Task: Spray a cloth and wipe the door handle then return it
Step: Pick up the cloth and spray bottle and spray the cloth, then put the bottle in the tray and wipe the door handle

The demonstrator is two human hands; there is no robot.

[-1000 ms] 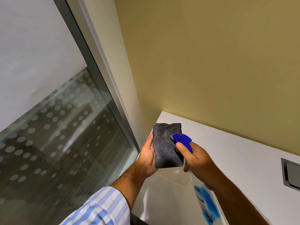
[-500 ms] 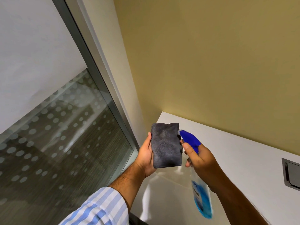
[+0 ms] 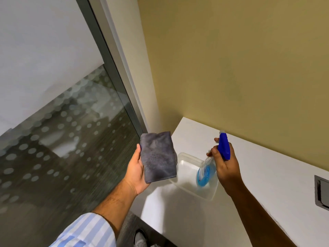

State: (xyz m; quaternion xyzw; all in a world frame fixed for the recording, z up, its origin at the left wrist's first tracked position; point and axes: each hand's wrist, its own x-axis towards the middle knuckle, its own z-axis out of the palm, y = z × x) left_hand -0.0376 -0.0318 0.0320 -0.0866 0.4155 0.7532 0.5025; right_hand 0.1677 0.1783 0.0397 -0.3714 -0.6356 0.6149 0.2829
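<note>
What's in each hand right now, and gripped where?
Left hand holds the folded grey cloth along its left edge, resting on the palm. Right hand grips the spray bottle at its neck, under the blue trigger head.

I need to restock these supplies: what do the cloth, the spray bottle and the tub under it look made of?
Grey cloth: looks like microfibre, with a soft matte nap and a stitched hem. Spray bottle: seemingly clear glossy plastic, since blue liquid shows through, with an opaque blue plastic trigger head. Tub: probably translucent, frosted white plastic with rounded corners.
</note>
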